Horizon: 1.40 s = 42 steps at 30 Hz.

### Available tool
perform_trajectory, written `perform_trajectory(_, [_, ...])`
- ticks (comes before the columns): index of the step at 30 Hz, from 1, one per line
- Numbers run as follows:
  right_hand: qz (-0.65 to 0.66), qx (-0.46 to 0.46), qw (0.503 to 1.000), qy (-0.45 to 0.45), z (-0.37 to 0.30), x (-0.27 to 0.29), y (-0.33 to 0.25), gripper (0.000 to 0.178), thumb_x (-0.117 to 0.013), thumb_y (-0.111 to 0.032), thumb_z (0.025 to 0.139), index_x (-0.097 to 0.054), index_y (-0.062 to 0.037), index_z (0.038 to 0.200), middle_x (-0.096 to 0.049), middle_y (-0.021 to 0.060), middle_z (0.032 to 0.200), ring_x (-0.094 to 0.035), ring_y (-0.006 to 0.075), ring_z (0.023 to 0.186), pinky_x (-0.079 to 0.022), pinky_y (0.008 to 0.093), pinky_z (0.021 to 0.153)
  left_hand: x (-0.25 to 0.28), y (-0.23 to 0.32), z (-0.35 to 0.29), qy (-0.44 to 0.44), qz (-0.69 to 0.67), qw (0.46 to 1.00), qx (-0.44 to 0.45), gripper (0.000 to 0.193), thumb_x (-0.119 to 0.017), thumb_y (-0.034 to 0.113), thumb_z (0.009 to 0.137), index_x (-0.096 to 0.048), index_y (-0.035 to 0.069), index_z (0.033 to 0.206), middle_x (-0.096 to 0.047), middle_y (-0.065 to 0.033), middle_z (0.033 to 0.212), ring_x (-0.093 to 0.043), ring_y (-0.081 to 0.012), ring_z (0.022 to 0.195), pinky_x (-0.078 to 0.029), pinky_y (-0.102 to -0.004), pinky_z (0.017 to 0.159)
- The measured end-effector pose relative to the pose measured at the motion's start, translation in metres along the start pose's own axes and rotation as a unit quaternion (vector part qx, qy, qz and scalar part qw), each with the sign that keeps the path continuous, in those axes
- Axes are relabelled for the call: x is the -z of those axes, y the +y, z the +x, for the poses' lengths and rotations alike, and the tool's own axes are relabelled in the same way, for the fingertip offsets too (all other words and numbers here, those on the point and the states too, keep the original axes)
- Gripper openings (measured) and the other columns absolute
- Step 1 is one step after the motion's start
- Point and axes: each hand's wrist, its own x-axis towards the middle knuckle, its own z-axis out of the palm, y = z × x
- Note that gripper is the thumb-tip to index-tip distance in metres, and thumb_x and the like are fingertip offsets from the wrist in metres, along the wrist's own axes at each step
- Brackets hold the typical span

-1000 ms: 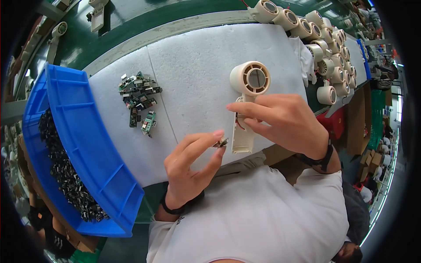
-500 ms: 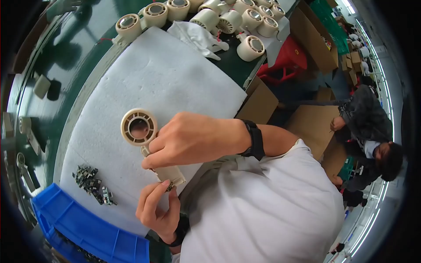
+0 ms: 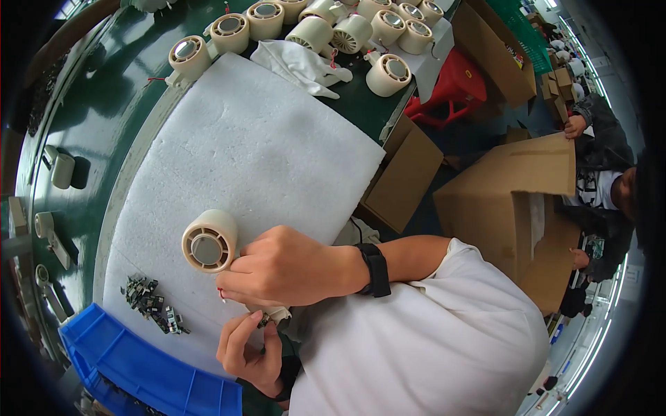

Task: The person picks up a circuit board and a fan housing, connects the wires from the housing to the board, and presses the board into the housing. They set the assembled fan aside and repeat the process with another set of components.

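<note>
My right hand (image 3: 284,267), with a black watch on its wrist, is closed round the handle of a cream handheld fan (image 3: 220,223). The fan's slotted round head, with a silver disc in its middle, sticks out past my fingers over the white foam sheet (image 3: 263,132). A short red wire (image 3: 220,294) shows by my right fingertips. Below, my left hand (image 3: 251,350) pinches a small dark circuit board (image 3: 263,320) at the open end of the handle (image 3: 279,313). Most of the handle is hidden under my right hand.
Similar boards lie in a small pile (image 3: 146,299) on the foam, beside a blue bin (image 3: 149,367). Several cream fan heads (image 3: 350,33) and a white cloth (image 3: 298,66) are at the back. On the right, a co-worker (image 3: 600,180) handles a cardboard box (image 3: 503,180) near a red stool (image 3: 458,87).
The fan and my right hand have come down toward my left hand; the fan head has turned, and its silver disc now shows. The co-worker has raised a cardboard box.
</note>
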Motion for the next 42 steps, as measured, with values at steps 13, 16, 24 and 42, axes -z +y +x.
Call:
perform_trajectory(13, [-0.016, 0.008, 0.999, -0.045, 0.006, -0.001, -0.016, 0.013, -0.074, -0.022, 0.090, -0.067, -0.0115, 0.094, -0.061, 0.0027, 0.066, -0.063, 0.0203, 0.057, -0.049, 0.0335, 0.052, -0.005, -0.011, 0.011, 0.241, -0.119, 0.958, 0.095, 0.029, -0.073, -0.011, 0.080, -0.072, -0.001, 0.107, -0.069, -0.0115, 0.096, -0.066, -0.0160, 0.084, -0.054, -0.0281, 0.073])
perform_trajectory(16, [-0.018, 0.012, 0.999, -0.042, 0.006, -0.001, -0.019, 0.013, -0.076, -0.021, 0.088, -0.071, -0.0120, 0.096, -0.065, 0.0020, 0.068, -0.064, 0.0198, 0.057, -0.051, 0.0325, 0.053, -0.006, -0.012, 0.015, 0.247, -0.135, 0.953, 0.115, 0.027, -0.073, -0.010, 0.083, -0.071, -0.001, 0.108, -0.067, -0.0097, 0.098, -0.064, -0.0143, 0.085, -0.054, -0.0273, 0.075])
perform_trajectory(24, [-0.008, -0.011, 0.999, -0.043, 0.007, -0.005, -0.016, 0.014, -0.076, -0.019, 0.089, -0.072, -0.0108, 0.099, -0.070, 0.0041, 0.075, -0.068, 0.0222, 0.062, -0.054, 0.0326, 0.057, -0.004, -0.014, 0.025, 0.185, -0.117, 0.971, 0.095, 0.026, -0.071, -0.011, 0.087, -0.066, -0.004, 0.112, -0.067, -0.0065, 0.103, -0.066, -0.0113, 0.092, -0.054, -0.0255, 0.083])
perform_trajectory(42, [0.046, -0.024, 0.998, -0.023, 0.004, -0.011, -0.012, 0.016, -0.078, -0.014, 0.087, -0.074, -0.0102, 0.102, -0.074, 0.0045, 0.083, -0.071, 0.0228, 0.067, -0.056, 0.0324, 0.061, -0.003, -0.013, 0.024, 0.178, -0.080, 0.977, 0.091, 0.026, -0.075, -0.008, 0.084, -0.066, -0.002, 0.107, -0.070, -0.0069, 0.098, -0.066, -0.0113, 0.087, -0.053, -0.0250, 0.080])
